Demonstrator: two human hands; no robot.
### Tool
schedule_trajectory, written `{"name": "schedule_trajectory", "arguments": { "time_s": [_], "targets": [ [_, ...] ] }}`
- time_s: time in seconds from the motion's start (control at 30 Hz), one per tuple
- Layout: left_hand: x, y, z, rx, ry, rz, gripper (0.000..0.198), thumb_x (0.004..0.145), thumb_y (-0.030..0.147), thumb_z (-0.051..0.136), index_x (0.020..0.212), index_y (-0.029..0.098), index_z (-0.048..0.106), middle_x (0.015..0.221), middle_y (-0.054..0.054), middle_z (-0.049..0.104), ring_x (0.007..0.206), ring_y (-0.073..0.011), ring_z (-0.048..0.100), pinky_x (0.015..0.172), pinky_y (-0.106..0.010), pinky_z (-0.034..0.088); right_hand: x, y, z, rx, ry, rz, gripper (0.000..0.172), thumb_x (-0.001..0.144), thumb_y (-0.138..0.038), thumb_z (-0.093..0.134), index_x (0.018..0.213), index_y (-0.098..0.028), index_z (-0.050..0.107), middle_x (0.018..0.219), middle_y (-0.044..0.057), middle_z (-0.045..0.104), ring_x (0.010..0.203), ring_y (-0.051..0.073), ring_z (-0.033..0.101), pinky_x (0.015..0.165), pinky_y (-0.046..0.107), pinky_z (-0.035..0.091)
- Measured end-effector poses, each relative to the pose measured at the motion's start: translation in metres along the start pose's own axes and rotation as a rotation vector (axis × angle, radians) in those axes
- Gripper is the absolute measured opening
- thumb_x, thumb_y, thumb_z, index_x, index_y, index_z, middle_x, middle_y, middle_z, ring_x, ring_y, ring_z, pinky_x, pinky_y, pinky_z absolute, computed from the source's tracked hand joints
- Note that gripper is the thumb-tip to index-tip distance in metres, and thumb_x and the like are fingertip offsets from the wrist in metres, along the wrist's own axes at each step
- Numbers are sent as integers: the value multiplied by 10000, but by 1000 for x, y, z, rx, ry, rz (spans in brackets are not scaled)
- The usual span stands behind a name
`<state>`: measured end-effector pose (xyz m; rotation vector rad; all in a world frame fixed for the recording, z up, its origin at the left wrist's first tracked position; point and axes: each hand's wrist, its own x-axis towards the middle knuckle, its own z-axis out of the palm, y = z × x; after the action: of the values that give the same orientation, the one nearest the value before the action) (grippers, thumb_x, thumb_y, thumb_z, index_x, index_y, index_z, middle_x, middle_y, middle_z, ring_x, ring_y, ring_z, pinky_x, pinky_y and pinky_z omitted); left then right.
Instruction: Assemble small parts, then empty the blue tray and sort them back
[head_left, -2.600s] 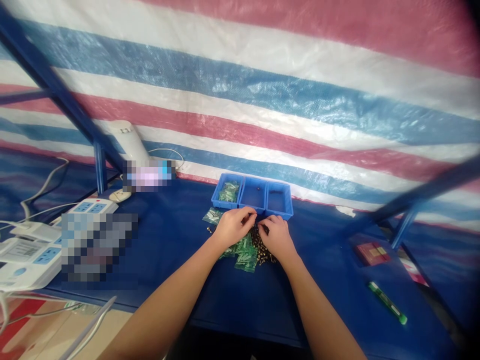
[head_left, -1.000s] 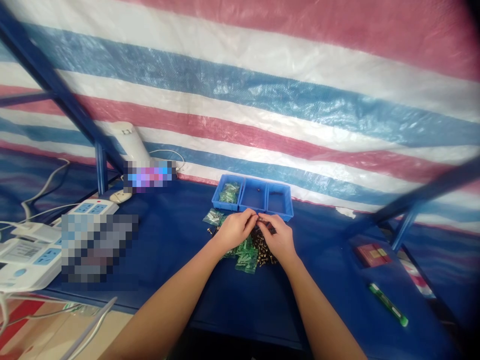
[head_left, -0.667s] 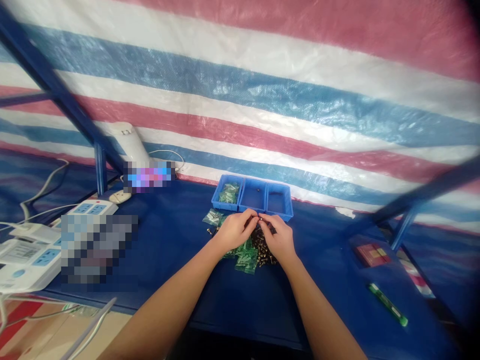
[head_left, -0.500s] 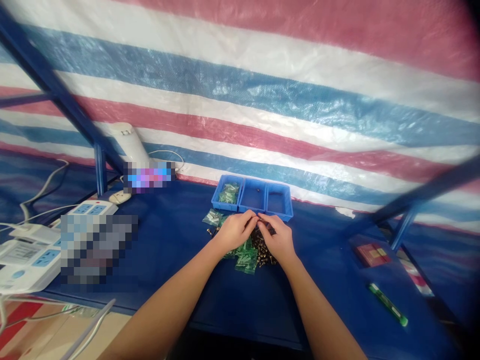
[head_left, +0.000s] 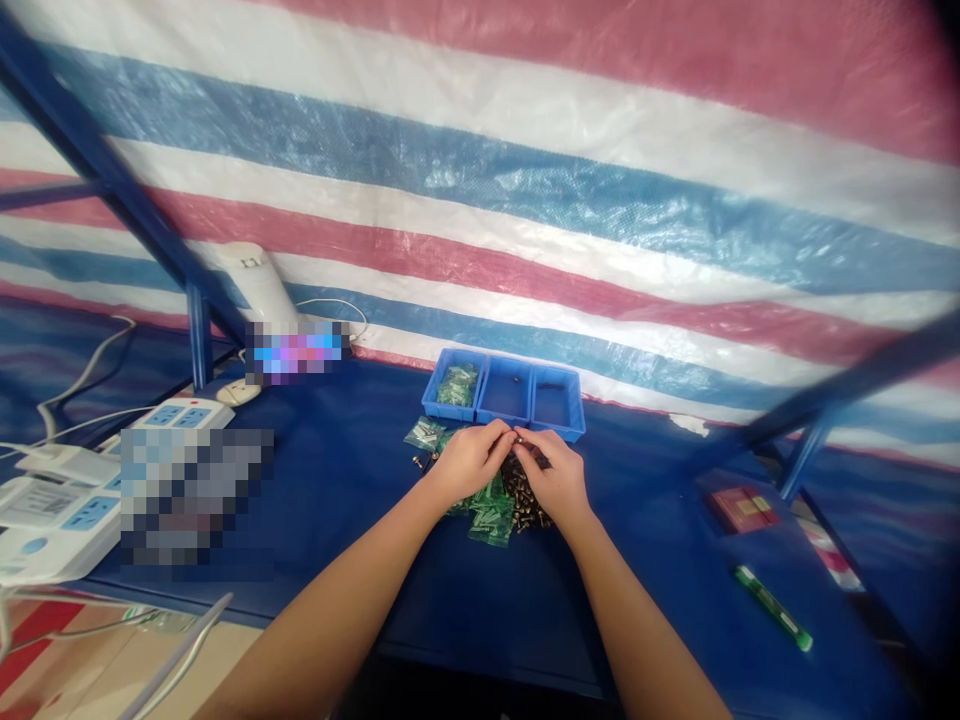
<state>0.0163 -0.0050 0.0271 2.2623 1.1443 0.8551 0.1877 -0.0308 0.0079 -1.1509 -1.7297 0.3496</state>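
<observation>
My left hand (head_left: 474, 460) and my right hand (head_left: 553, 472) meet fingertip to fingertip just in front of the blue bins. Both are closed in a pinch on a small dark, shiny metal piece (head_left: 519, 439), too tiny to make out fully. Beneath my right hand lies a heap of brass-coloured screws (head_left: 526, 505), partly covered by the fingers. Green-tinted small plastic bags (head_left: 491, 518) with pale pieces inside lie under and beside my left hand. Another clear little bag (head_left: 424, 434) and a few loose screws (head_left: 418, 461) rest left of that hand.
Three joined blue bins (head_left: 506, 390) stand behind my hands; the left one holds small bags (head_left: 457, 384). White power strips (head_left: 82, 500) and cables occupy the left. A red box (head_left: 744, 509) and a green tube-like object (head_left: 774, 607) lie right, near blue frame bars (head_left: 862, 385).
Both hands stay pinched together in nearly the same place. The piece between the fingertips shows slightly more now. Only a slight camera shift is visible otherwise.
</observation>
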Motion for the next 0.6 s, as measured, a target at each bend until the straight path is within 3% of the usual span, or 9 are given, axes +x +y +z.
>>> {"name": "schedule_trajectory", "arguments": {
  "time_s": [0.13,0.37,0.47,0.6],
  "targets": [
    [0,0,0,-2,10,-4,293,1001,354,350,895,198,574,720,0,617,649,-137,587,621,-230,411,0,-1,1,12,9,6,245,907,-272,586,1122,-266,703,943,48,718,820,186,657,770,321,535],
    [-1,2,-1,-39,2,-26,265,997,375,361,1013,217,574,747,2,637,633,-139,591,575,-225,399,0,-3,-1,108,14,71,233,884,-266,609,1088,-272,722,945,48,716,821,191,652,786,338,524],
    [0,0,1,-41,16,-43,286,1005,367,343,943,208,572,721,6,625,627,-134,587,586,-223,404,0,-7,3,287,20,234,219,831,-296,677,1038,-261,739,946,49,723,828,202,656,824,363,523],
    [0,-2,5,-7,95,-43,302,1006,367,352,909,199,583,712,6,629,640,-129,593,603,-224,413,1,-13,15,805,64,584,246,797,-369,712,980,-207,740,884,58,736,792,203,666,770,366,549]
  ]
}}
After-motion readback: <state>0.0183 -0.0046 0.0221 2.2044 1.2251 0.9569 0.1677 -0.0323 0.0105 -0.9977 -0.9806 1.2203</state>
